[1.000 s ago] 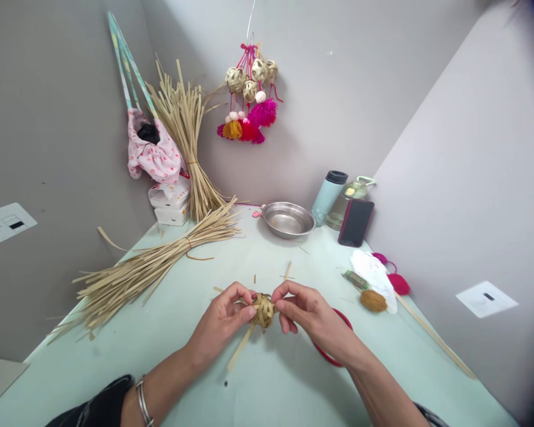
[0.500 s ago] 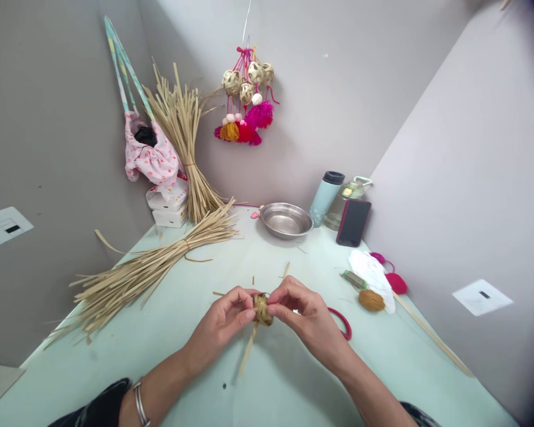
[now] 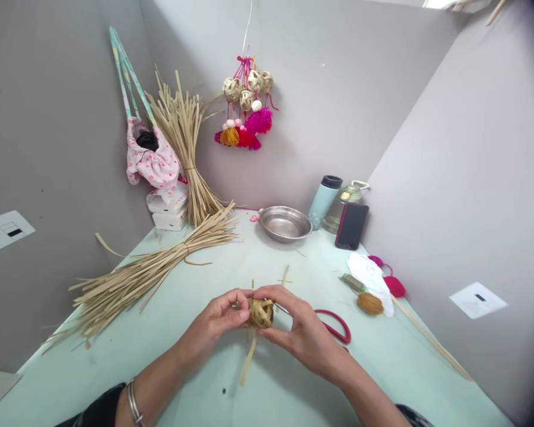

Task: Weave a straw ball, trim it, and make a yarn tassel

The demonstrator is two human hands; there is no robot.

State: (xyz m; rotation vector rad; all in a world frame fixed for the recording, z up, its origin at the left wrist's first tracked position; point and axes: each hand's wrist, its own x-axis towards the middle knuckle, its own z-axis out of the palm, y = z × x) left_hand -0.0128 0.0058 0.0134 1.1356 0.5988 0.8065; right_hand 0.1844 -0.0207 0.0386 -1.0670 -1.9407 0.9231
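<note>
1. Just above the near middle of the desk (image 3: 293,379), a small woven ball (image 3: 261,312) is held between both hands.
2. Left hand (image 3: 218,320) pinches its left side, apparently steadying it; right hand (image 3: 300,332) cups it, thumb beneath, fingers arched over.
3. One loose strip (image 3: 249,359) hangs down from the ball.
4. Red scissors (image 3: 336,327) lie just beside the right hand; a strip bundle (image 3: 151,270) lies far left.

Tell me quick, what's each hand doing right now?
Left hand: closed on the woven ball.
Right hand: closed on the same woven ball.
</note>
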